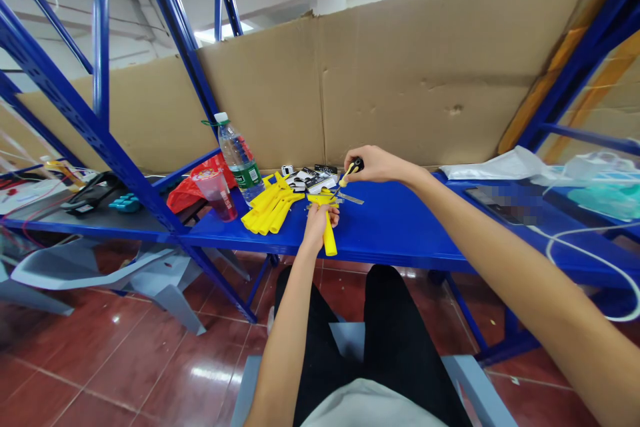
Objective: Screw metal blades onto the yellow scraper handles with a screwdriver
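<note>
My left hand (320, 219) is closed around a yellow plastic scraper handle (329, 240), its grip pointing down toward me over the table edge. My right hand (373, 163) grips a screwdriver (345, 180) with a black and cream handle, tilted so its lower end meets the wide head of the yellow handle. A thin metal blade (353, 199) lies just right of that head; whether it touches the head I cannot tell. Several more yellow handles (273, 205) are piled to the left of my left hand. Small black-and-white packets (315, 180) lie behind them.
On the blue table (400, 227), a water bottle (243, 160) and a red-tinted plastic cup (216, 195) stand at the left. A phone-like dark slab (500, 205) and a white cable (590, 230) lie at the right. A cardboard panel (400, 73) rises behind.
</note>
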Demonstrator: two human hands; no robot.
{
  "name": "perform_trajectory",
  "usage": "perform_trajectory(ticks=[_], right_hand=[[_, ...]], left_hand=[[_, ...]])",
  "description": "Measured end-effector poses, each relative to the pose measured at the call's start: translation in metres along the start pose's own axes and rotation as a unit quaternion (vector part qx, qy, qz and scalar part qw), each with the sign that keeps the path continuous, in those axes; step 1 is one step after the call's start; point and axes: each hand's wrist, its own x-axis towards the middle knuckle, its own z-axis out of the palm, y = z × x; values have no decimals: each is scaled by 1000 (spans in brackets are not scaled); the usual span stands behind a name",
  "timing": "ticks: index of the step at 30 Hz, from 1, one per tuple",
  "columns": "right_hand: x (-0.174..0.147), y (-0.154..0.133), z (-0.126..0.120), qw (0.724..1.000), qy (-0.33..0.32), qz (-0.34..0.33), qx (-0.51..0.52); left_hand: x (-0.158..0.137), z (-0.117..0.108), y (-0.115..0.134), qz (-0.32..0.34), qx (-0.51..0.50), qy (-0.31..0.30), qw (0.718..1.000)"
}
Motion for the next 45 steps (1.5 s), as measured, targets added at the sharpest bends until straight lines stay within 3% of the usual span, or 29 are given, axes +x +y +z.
perform_trajectory(ticks=[15, 25, 33, 45], right_hand=[[-2, 12, 2, 999, 38, 9, 26], [1, 13, 2, 999, 26, 12, 23], [1, -1, 4, 997, 64, -11, 38], [10, -20, 10, 999, 32, -13, 23]], left_hand=[[-5, 1, 2, 8, -1, -17, 1000], [-3, 0, 2, -4, -10, -16, 1000], [-5, 1, 3, -5, -17, -9, 1000], [-7, 2, 6, -15, -15, -18, 1000]])
